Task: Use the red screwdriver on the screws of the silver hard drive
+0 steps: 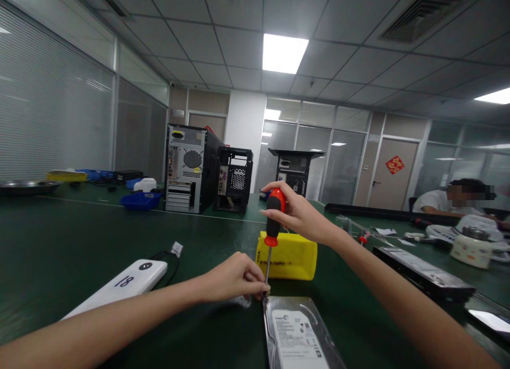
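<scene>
A hard drive (298, 332) with a white label lies on the green table in front of me. My right hand (292, 209) is wrapped round the red and black handle of a screwdriver (273, 217), whose shaft points down at the drive's far left corner. Beside the tip, my left hand (239, 279) has its thumb and fingers pinched together at that corner. Whatever lies between those fingertips is too small to make out. Just behind the shaft sits a yellow box-shaped object (292, 256) with dark writing.
On the left is a white device (123, 284) marked 18. Computer cases (185, 167) and a blue tray (141, 200) stand farther back. To the right lies another drive-like unit (426, 271), with a patterned pot (472, 249) beyond. A person (434, 202) sits at the far right.
</scene>
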`<state>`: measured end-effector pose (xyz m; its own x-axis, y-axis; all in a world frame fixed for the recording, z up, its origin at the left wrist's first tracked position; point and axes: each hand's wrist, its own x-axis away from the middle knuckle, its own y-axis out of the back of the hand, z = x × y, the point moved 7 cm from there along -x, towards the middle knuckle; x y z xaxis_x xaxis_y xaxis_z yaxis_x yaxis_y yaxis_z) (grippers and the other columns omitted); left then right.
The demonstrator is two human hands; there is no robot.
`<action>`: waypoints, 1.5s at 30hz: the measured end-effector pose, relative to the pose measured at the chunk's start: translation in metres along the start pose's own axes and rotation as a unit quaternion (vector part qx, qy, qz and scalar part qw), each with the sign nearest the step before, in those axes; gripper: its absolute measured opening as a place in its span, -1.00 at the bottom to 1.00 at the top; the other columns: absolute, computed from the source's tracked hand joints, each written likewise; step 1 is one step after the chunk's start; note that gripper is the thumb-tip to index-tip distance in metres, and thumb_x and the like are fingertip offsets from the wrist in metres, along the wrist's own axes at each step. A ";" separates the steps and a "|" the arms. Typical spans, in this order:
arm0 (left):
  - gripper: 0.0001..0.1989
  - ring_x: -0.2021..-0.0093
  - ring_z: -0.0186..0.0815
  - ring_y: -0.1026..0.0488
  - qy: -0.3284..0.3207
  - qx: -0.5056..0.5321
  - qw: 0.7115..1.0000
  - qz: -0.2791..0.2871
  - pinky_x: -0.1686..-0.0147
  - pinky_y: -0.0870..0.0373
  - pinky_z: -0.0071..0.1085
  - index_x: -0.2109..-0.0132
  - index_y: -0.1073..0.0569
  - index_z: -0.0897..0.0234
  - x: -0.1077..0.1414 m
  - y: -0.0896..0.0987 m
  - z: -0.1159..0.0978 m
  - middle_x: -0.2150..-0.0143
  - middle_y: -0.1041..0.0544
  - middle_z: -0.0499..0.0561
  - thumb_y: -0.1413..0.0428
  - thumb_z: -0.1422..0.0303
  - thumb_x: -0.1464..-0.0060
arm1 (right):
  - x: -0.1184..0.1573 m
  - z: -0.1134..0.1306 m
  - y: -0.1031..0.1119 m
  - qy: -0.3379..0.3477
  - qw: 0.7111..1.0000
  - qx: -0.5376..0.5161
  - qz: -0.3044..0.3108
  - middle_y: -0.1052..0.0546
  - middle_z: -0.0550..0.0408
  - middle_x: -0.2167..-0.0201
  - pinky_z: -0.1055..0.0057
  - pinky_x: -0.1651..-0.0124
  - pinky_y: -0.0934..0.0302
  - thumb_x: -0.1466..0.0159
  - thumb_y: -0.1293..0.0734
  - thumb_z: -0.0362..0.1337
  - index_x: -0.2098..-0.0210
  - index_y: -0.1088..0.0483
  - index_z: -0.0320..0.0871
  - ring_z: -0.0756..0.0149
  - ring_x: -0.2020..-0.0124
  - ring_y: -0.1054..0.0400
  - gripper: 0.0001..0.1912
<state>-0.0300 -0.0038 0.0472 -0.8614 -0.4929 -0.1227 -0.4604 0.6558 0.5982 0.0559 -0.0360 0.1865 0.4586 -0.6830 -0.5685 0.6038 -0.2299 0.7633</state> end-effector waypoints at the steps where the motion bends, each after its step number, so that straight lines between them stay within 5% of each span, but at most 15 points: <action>1: -0.71 0.34 -0.24 -0.53 -0.002 -0.003 1.000 0.000 0.35 -0.43 -0.43 0.25 -0.56 0.44 0.000 0.000 -0.001 0.33 -0.59 0.16 -0.11 0.26 -0.06 | 0.000 0.000 0.000 0.000 1.000 0.000 0.001 -0.21 0.21 0.47 0.45 0.40 -0.14 -0.24 -0.22 -0.05 -0.02 -0.09 -0.09 0.44 0.50 -0.18 -0.57; 22: -0.72 0.39 -0.26 -0.53 0.016 -0.013 1.000 -0.005 0.46 -0.41 -0.50 0.25 -0.55 0.44 0.002 0.000 -0.004 0.35 -0.60 0.15 -0.10 0.27 -0.08 | -0.002 0.003 -0.004 0.010 1.000 -0.010 0.007 -0.19 0.19 0.39 0.47 0.42 -0.15 -0.23 -0.24 -0.06 0.01 -0.08 -0.07 0.48 0.51 -0.16 -0.58; 27: -0.68 0.38 -0.25 -0.54 0.010 -0.008 1.000 -0.001 0.42 -0.43 -0.46 0.07 -0.48 0.40 0.002 0.000 -0.002 0.33 -0.61 0.14 -0.14 0.30 -0.05 | -0.002 0.005 -0.002 0.012 1.000 -0.005 0.004 -0.22 0.18 0.36 0.47 0.40 -0.15 -0.21 -0.26 -0.05 0.09 -0.09 -0.09 0.48 0.49 -0.16 -0.61; 45: -0.68 0.27 -0.17 -0.55 0.020 -0.010 1.000 -0.007 0.28 -0.43 -0.40 0.10 -0.50 0.41 0.001 -0.001 -0.001 0.31 -0.61 0.12 -0.18 0.32 0.01 | -0.003 0.007 -0.006 0.016 1.000 -0.012 0.010 -0.22 0.18 0.40 0.41 0.36 -0.17 -0.25 -0.23 -0.08 -0.02 -0.10 -0.10 0.42 0.46 -0.21 -0.58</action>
<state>-0.0303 -0.0054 0.0472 -0.8455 -0.5245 -0.1004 -0.4679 0.6371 0.6125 0.0465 -0.0370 0.1861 0.4912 -0.6640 -0.5638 0.6093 -0.2006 0.7671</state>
